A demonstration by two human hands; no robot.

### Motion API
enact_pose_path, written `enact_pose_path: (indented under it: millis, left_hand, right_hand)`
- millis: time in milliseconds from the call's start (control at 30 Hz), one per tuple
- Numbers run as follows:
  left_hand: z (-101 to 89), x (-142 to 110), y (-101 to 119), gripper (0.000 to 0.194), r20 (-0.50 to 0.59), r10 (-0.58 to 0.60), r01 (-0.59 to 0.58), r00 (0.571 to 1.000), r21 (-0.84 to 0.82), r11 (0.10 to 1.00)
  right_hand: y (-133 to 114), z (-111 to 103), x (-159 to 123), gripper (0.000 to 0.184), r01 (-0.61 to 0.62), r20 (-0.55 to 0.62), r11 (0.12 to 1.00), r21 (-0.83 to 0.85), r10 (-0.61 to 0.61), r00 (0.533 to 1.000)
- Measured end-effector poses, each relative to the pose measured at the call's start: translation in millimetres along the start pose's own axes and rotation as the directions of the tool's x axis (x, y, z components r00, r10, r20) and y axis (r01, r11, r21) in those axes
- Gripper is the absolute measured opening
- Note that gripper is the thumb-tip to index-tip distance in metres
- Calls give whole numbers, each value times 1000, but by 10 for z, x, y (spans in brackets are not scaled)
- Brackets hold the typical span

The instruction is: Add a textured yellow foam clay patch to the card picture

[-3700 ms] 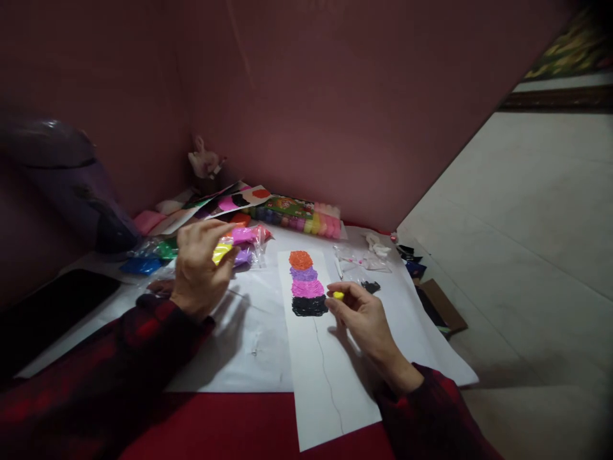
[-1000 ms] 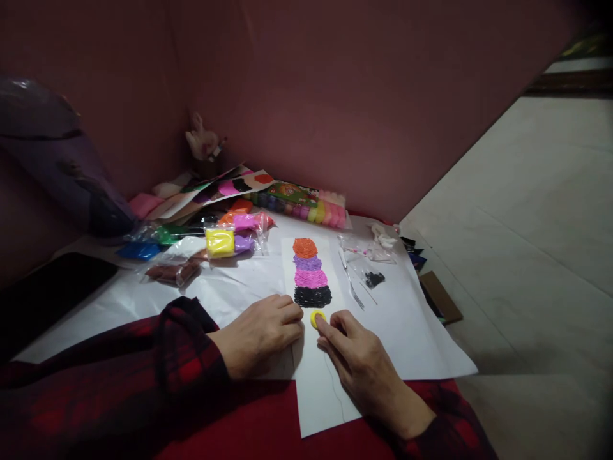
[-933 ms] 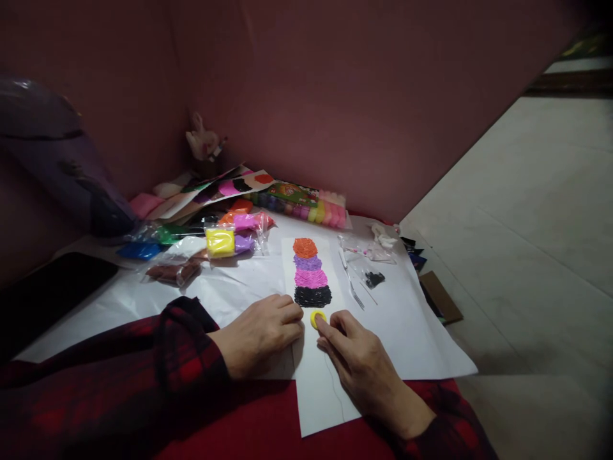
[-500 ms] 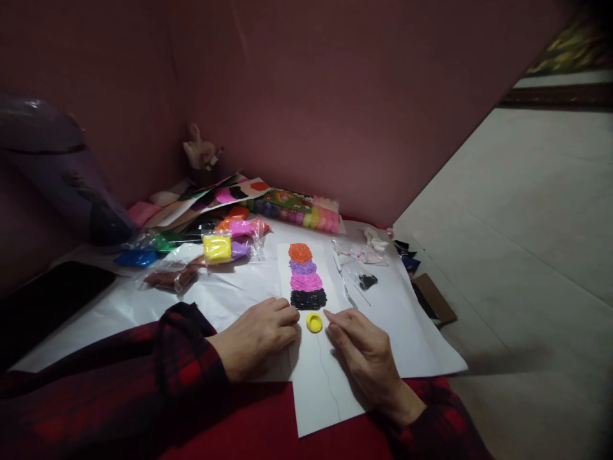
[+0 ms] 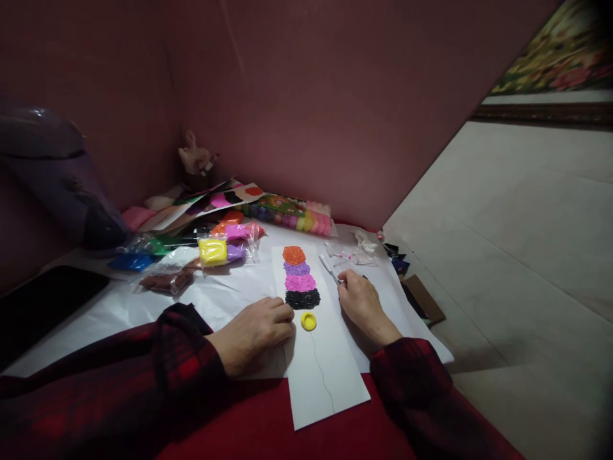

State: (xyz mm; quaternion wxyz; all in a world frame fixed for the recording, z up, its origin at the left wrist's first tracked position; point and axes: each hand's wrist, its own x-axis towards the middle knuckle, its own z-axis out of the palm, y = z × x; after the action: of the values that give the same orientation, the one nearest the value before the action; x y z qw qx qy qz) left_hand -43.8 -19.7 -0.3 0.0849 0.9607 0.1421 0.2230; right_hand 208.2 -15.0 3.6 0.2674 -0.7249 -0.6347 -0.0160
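A narrow white card (image 5: 306,390) lies before me with clay bands in orange, purple, pink and black (image 5: 302,299). Below the black band sits a round piece of yellow clay (image 5: 308,321), hollowed in its middle. A thin drawn line runs down from it. My left hand (image 5: 258,332) rests at the card's left edge, fingers bent together and pressed on it. Right of the card, my right hand (image 5: 364,303) is closed around the lower part of a slim silver tool (image 5: 328,267), whose exact kind is unclear. Its upper end sticks out past the fingertips.
Bagged clay, including a yellow packet (image 5: 213,252), lies at the left. Behind are papers and a tray of coloured clay (image 5: 297,217). A clear bag (image 5: 349,252) lies beyond my right hand. A dark flat object (image 5: 52,300) is far left; a pink wall rises behind.
My right hand has left the yellow clay, moved up and right, and closed on the silver tool, which is now tilted more. My left hand stays at the card. The view has shifted slightly.
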Motion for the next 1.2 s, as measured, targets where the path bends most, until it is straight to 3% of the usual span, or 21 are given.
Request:
enact_pose_path:
  millis: [67,167,233,300,367,400,467,567,600,667,700,767,833,933,1067,1200]
  left_hand:
    - [-3,-3,-5,21,-27,-8,7,1000,-26,1000]
    - [-26,5,-24,21,-161,-109,78,981,-187,979]
    - [-54,26,-17,17,-246,-268,170,932,-354,919]
    - [-79,57,30,18,-233,-448,285,863,-507,813]
    - [-91,91,119,26,-146,-532,347,834,-610,712]
    - [-90,106,172,27,-134,-529,339,838,-632,697]
    - [-84,131,269,24,-184,-516,286,836,-656,698]
    - [-87,151,339,26,-217,-542,295,812,-648,702]
    - [-93,154,338,28,-203,-576,328,792,-655,681]
    - [-106,154,309,30,-150,-659,401,737,-688,604]
    - [-108,151,287,30,-120,-688,422,716,-710,564]
    - [-99,142,242,28,-80,-715,430,694,-751,502]
    - [-73,131,211,27,-51,-720,433,692,-769,471]
    - [-34,132,198,26,-58,-686,434,726,-734,522]
    - [-9,168,199,26,-97,-626,441,774,-627,643]
    - [35,168,165,24,-65,-590,449,805,-583,677]
  right_hand:
    - [21,-38,1,18,-8,-44,999,46,10,999]
    - [-51,-166,-55,16,29,-116,988,150,-12,993]
    - [-178,-230,-155,13,182,-206,937,297,-123,971]
    - [-336,-238,-295,8,425,-278,849,314,-346,896]
    - [-481,-192,-443,20,655,-280,710,259,-594,754]
    - [-538,-159,-511,24,721,-283,653,231,-664,692]
    - [-611,-100,-618,27,759,-332,600,253,-683,651]
    - [-618,-73,-678,24,613,-300,681,401,-534,790]
    - [-599,-78,-667,20,592,-320,672,445,-498,806]
    - [-545,-88,-606,10,440,-302,699,564,-321,897]
    - [-516,-84,-561,8,338,-274,681,649,-206,939]
    - [-466,-53,-466,8,154,-187,548,822,6,982]
    - [-433,1,-394,14,-29,-27,411,911,131,991]
    - [-412,69,-363,20,-231,204,303,925,120,972]
    - [-394,85,-386,21,-316,316,298,901,47,947]
    - [-380,90,-380,20,-363,370,298,883,36,928]
